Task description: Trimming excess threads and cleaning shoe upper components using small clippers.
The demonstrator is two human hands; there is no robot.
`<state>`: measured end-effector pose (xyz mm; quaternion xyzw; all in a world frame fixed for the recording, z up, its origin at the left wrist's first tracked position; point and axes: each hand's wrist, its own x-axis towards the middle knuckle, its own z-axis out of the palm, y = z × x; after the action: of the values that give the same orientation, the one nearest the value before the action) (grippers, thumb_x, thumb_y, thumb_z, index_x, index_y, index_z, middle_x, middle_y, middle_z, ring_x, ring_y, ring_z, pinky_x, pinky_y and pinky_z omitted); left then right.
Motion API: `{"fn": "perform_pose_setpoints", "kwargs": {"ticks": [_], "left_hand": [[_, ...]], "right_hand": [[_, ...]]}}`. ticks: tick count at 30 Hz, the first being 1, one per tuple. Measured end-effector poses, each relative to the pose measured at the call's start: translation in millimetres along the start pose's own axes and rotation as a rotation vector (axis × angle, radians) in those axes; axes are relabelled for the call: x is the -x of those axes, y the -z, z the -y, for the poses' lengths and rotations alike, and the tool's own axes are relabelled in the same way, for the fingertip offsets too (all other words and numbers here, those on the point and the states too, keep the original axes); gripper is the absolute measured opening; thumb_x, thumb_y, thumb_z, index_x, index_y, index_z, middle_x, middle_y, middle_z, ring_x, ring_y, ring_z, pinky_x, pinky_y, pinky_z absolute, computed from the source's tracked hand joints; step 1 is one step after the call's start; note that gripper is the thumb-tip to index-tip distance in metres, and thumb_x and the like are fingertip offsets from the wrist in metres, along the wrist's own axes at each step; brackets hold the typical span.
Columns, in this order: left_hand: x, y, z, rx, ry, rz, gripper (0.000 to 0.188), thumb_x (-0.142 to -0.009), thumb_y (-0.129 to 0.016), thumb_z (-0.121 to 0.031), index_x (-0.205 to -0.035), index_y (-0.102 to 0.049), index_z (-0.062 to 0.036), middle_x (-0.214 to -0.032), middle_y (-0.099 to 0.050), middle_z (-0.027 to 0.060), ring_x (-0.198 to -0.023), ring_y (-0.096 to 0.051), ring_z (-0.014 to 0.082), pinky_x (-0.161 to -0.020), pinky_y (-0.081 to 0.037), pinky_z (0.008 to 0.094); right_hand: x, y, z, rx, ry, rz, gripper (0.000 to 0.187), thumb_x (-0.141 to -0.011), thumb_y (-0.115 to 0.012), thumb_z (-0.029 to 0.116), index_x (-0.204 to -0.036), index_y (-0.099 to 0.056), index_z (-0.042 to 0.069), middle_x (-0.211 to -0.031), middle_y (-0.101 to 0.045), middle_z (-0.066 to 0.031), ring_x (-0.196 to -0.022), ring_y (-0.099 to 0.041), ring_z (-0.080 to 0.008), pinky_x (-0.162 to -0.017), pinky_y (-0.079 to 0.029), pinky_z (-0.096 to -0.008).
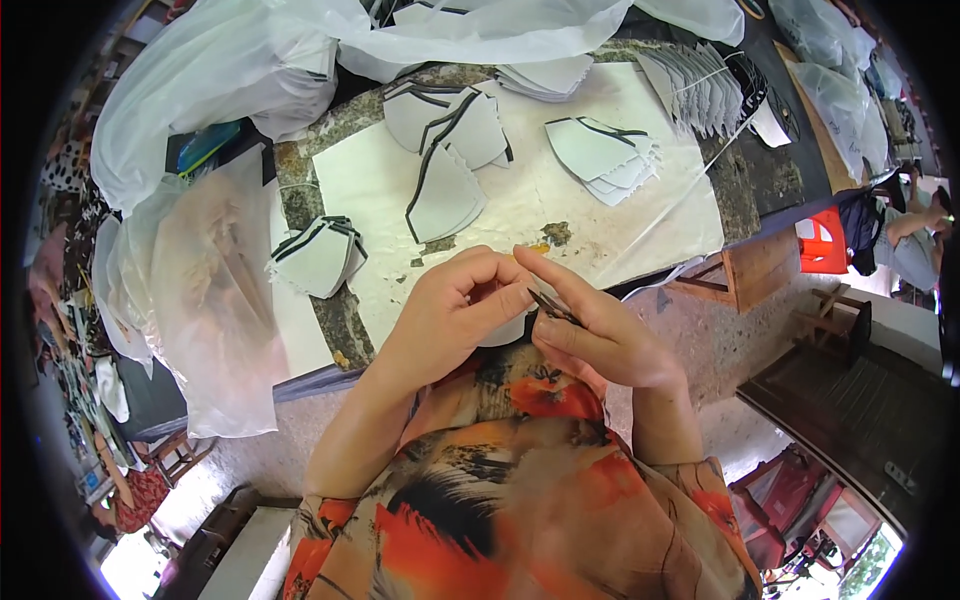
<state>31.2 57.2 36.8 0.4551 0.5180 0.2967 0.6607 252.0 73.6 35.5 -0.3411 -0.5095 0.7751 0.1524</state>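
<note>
Patterned cloth of my shirt (pixel 500 510) in orange and black lies nearest, filling the lower middle. Around me spreads a cluttered room with a speckled floor (pixel 290 430), a dark table (pixel 830 420) off to my right and a red stool (pixel 822 250) beyond the worktop. That worktop (pixel 735 200) is mottled and dark, mostly covered by a stained white sheet (pixel 360 190); milky plastic bags (pixel 220 310) crowd its left and far sides. Fanned stacks of black-edged white pieces (pixel 320 262) rest on it, apart from my hands. My left hand (pixel 455 310) curls its fingers close over a white piece (pixel 503 333), which sits low between both hands, on the near side, mostly hidden; whether I pinch it, I cannot tell, nor which way its length runs. My right hand (pixel 615 340), farther from that piece, grips a small dark tool (pixel 555 308) narrowly, its long axis slanting forward-left, tip toward my left fingertips.
</note>
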Motion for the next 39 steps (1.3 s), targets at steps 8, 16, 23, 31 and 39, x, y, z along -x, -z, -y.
{"fn": "perform_pose_setpoints", "kwargs": {"ticks": [8,16,23,31,39], "left_hand": [[19,-9,24,0.016,-0.216,-0.261,0.013,-0.093,-0.071,-0.013,-0.097,-0.072,-0.0005,-0.090,-0.063,0.0041,-0.081,-0.058,0.0128,-0.073,-0.045,0.0258],[48,-5,66,-0.945,-0.647,-0.386,0.026,-0.080,-0.077,-0.009,-0.105,-0.074,-0.0087,-0.109,-0.068,0.0041,-0.103,-0.061,0.0284,-0.095,-0.046,0.0442],[42,-4,78,-0.939,-0.685,-0.451,0.029,-0.079,-0.076,-0.012,-0.108,-0.073,-0.0100,-0.114,-0.068,0.0014,-0.104,-0.060,0.0249,-0.098,-0.043,0.0463],[46,-10,83,-0.986,-0.706,-0.564,0.029,-0.075,-0.078,-0.013,-0.103,-0.075,-0.0132,-0.109,-0.070,-0.0030,-0.094,-0.057,0.0205,-0.086,-0.040,0.0379],[47,-10,87,-0.984,-0.707,-0.589,0.031,-0.072,-0.083,-0.013,-0.103,-0.078,-0.0134,-0.108,-0.069,-0.0009,-0.095,-0.058,0.0231,-0.086,-0.042,0.0397]], "right_hand": [[-4,-7,7,0.036,-0.171,-0.346,0.024,-0.097,-0.069,0.011,-0.117,-0.064,0.001,-0.083,-0.066,-0.0011,-0.071,-0.056,-0.0056,-0.065,-0.047,-0.0209],[-7,-19,-10,-0.052,-0.075,-0.480,0.012,-0.097,-0.071,0.017,-0.098,-0.067,0.005,-0.076,-0.054,0.0057,-0.067,-0.044,-0.0015,-0.058,-0.038,-0.0195],[-23,-34,-11,0.105,-0.163,-0.305,0.019,-0.094,-0.072,0.019,-0.098,-0.068,0.001,-0.076,-0.059,0.0021,-0.070,-0.048,-0.0047,-0.064,-0.043,-0.0231],[-49,-41,-9,0.374,-0.070,-0.381,0.023,-0.094,-0.068,0.021,-0.101,-0.068,-0.001,-0.083,-0.071,-0.0111,-0.072,-0.064,-0.0185,-0.069,-0.051,-0.0313],[-52,-44,-12,0.507,-0.042,-0.449,0.020,-0.093,-0.067,0.019,-0.099,-0.067,0.000,-0.083,-0.070,-0.0165,-0.072,-0.067,-0.0285,-0.069,-0.052,-0.0363]]}}
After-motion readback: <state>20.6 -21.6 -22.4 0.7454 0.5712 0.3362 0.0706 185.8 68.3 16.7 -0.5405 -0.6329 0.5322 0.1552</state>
